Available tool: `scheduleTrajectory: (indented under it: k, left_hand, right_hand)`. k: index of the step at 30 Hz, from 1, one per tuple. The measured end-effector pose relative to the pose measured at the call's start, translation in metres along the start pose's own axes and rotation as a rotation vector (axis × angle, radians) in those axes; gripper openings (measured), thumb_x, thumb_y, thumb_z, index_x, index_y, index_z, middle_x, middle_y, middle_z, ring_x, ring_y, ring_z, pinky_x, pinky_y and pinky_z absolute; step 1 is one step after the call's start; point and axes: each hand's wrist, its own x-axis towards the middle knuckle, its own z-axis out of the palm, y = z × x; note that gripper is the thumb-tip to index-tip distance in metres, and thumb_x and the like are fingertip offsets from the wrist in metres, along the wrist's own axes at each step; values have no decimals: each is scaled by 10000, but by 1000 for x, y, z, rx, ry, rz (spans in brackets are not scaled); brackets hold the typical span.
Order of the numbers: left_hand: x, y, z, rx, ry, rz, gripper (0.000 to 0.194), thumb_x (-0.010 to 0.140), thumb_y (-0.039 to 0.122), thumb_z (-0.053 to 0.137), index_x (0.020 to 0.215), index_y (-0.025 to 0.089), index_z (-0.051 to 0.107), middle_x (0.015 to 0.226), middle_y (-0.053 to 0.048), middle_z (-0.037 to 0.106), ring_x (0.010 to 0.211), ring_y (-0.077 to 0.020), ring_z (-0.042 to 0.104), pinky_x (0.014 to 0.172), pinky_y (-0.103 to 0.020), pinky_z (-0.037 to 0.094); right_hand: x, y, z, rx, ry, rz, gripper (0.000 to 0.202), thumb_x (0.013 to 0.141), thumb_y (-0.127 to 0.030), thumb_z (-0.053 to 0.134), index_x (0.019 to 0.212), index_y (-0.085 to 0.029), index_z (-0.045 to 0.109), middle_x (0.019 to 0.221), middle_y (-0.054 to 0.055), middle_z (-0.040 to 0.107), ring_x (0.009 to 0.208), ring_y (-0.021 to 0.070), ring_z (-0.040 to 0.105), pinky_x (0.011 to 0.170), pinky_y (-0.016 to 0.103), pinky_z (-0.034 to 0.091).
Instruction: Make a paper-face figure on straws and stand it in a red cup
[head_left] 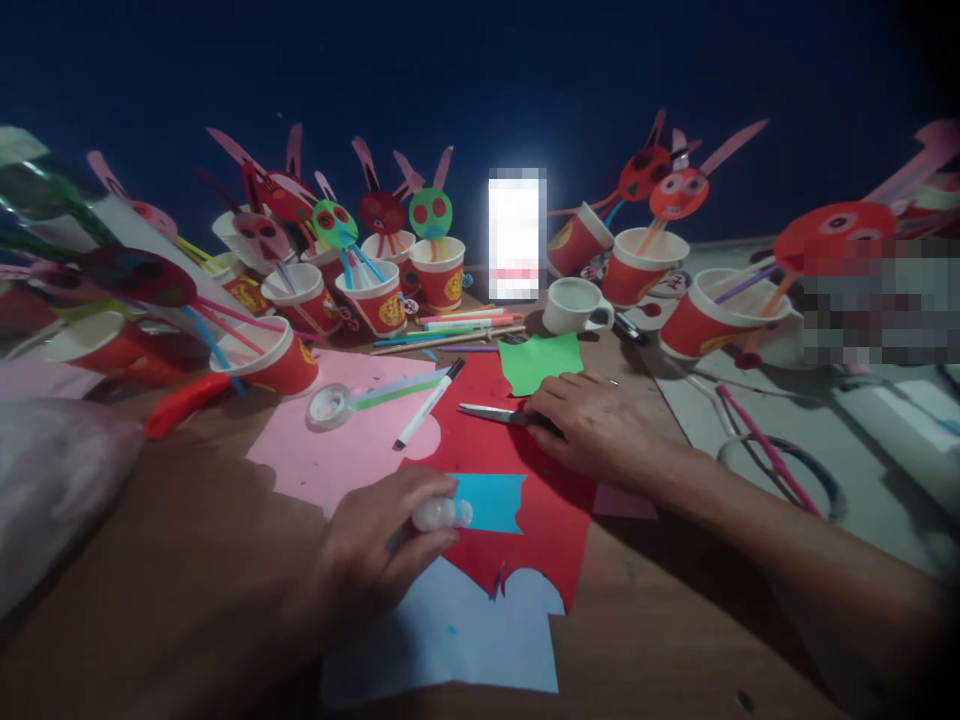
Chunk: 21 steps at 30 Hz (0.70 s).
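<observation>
My left hand (pixel 379 530) is closed around a small translucent glue bottle (pixel 435 514), its rounded tip pointing right over a blue paper piece (pixel 491 503). That piece lies on a red paper sheet (pixel 555 520) with cut edges. Farther back, my right hand (pixel 589 420) is closed over the handles of a pair of scissors (pixel 491 412), whose blades point left above the red sheet. Just beyond these fingers lies a green paper piece (pixel 541 362). A black-capped white marker (pixel 429 405) rests across the pink paper (pixel 289 455) and the red sheet.
Red paper cups (pixel 439 280) with paper rabbit-like faces on straws line the back. A lit screen (pixel 517 235) stands behind a white mug (pixel 574 305). A tape roll (pixel 330 407) lies on the left, several pens (pixel 472 322) in the middle, pale blue paper (pixel 480 650) in front.
</observation>
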Motion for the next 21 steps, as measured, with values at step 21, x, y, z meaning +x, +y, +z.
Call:
scheduleTrajectory:
  k: [21]
  left_hand:
    - [2,-5,5,-93,21,-53,356,832,172,524,1186,206,543,945,-21,703,810,-135,655,763,-209,514]
  right_hand:
    - [-3,6,6,59,10,-43,207,893,-262,487,948,-164,662,881,88,649,857,219,579,751,325,361]
